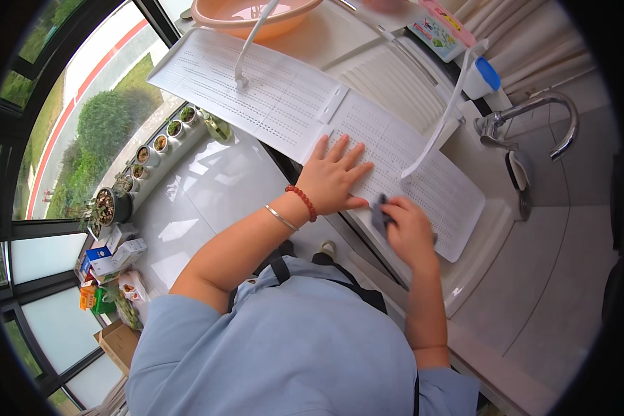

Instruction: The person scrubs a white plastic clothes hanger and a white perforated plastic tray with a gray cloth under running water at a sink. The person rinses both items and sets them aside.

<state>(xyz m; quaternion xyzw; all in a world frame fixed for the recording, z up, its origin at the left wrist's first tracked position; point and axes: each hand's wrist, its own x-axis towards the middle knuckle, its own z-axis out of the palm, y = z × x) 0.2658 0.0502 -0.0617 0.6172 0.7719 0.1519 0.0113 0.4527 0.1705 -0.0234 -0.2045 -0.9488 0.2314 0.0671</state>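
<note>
A long white perforated plastic panel [286, 99] lies across the sink counter, with two upright white arms, the left arm [249, 44] and the right arm [447, 112], standing up from it. With fingers spread, my left hand [330, 179] rests flat on the panel near its middle joint. In my right hand [410, 231] a dark grey cloth [379, 216] is bunched, at the panel's near edge. Part of the cloth is hidden under my fingers.
Behind the panel are a ribbed washboard surface [395, 83] and an orange basin [260, 18]. A chrome faucet [530, 117] rises at the right, near a blue-lidded tub [482, 78]. Potted plants [161, 143] line the window ledge; boxes [109, 255] sit at lower left.
</note>
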